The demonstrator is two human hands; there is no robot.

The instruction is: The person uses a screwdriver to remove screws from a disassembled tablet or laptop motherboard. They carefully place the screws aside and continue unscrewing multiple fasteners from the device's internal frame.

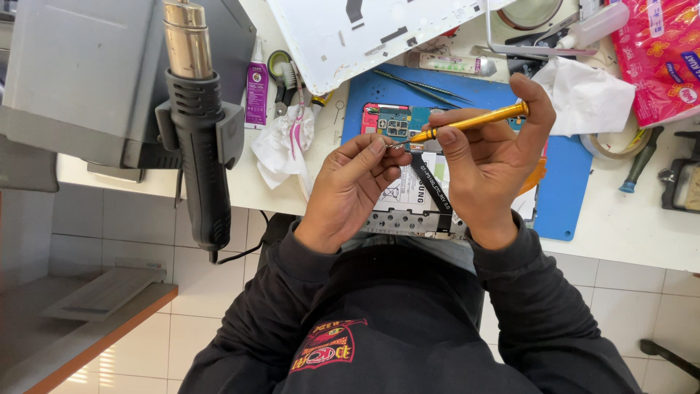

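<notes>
Screwdriver, gold, pinched in right hand, tip met by left hand fingertips pressed together, over opened tablet on blue mat; white back cover already off, beyond; boards still in place.

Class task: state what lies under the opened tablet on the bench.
A blue work mat lies under the opened tablet. The left hand and right hand cover much of the tablet's middle.

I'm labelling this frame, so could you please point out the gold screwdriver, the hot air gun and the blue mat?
gold screwdriver [477,120]: head view, mid-shaft.
hot air gun [198,157]: head view, black handle.
blue mat [569,182]: head view, bare right part.
</notes>
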